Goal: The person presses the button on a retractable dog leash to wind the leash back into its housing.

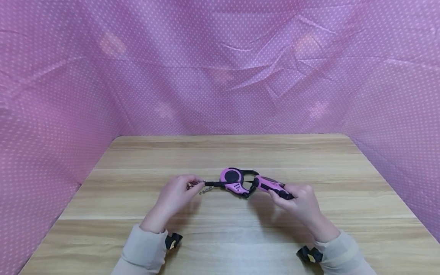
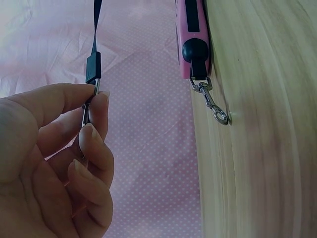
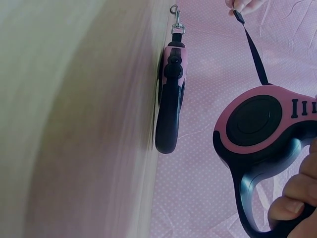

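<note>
Left hand: my left hand (image 1: 176,194) pinches the metal clip (image 2: 88,113) at the end of the strap between thumb and forefinger, with the other fingers curled loosely below. Only the clip's top end shows past my fingertips.

Right hand: my right hand (image 1: 298,202) wraps its fingers round the black handle of the pink leash reel (image 3: 258,124). This keeps the reel's flat face, with its round black disc, turned up toward me.

Strap: the black strap (image 3: 255,54) runs straight and taut from the reel's mouth to my left fingers. As I judge it, the 2 hands pull apart to keep it stretched.

Where the reel is: it is lifted just above the counter (image 1: 220,152), near its middle and between my 2 hands.

Second reel: a second pink reel (image 3: 171,99) lies edge-on against the counter beside the 1 I hold. Nothing grips it, and its silver snap hook (image 2: 212,103) rests on the wood.

Backdrop: a pink dotted cloth (image 1: 220,68) hangs behind and to both sides.

Sleeves: beige cuffs (image 1: 146,248) cover both of my wrists.
</note>
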`<state>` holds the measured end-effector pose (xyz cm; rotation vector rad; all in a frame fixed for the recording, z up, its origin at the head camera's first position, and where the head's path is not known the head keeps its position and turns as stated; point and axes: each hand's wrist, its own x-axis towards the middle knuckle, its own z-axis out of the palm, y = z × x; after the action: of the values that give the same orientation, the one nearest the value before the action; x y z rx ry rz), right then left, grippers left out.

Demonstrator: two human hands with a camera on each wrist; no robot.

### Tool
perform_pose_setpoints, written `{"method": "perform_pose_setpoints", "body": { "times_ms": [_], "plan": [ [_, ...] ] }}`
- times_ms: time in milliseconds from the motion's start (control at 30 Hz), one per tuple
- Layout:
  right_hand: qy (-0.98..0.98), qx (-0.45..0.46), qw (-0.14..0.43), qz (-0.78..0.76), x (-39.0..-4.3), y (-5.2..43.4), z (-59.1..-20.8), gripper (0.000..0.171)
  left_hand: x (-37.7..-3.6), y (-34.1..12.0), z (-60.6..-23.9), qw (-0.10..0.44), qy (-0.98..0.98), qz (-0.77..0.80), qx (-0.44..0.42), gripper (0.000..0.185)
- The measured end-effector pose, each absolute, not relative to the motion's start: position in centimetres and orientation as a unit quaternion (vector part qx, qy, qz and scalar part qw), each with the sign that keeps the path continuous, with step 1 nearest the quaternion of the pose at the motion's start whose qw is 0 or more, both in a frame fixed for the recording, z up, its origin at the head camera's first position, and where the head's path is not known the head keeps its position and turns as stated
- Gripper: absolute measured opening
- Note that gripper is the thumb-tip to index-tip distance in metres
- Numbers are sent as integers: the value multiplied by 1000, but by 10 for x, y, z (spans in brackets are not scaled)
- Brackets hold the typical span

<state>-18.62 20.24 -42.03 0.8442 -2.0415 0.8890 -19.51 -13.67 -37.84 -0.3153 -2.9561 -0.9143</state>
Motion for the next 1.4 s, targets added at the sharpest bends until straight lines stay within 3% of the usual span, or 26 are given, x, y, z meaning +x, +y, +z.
{"method": "perform_pose_setpoints", "body": {
  "times_ms": [467, 1400],
  "plan": [
    [-796, 333, 381, 332, -187, 200, -421, 60, -192, -135, -379, 35, -949, -291, -120, 26],
    [-787, 344, 393, 328, -187, 196, -424, 60, -192, -131, -380, 56, -928, -348, -122, 15]
  ]
}}
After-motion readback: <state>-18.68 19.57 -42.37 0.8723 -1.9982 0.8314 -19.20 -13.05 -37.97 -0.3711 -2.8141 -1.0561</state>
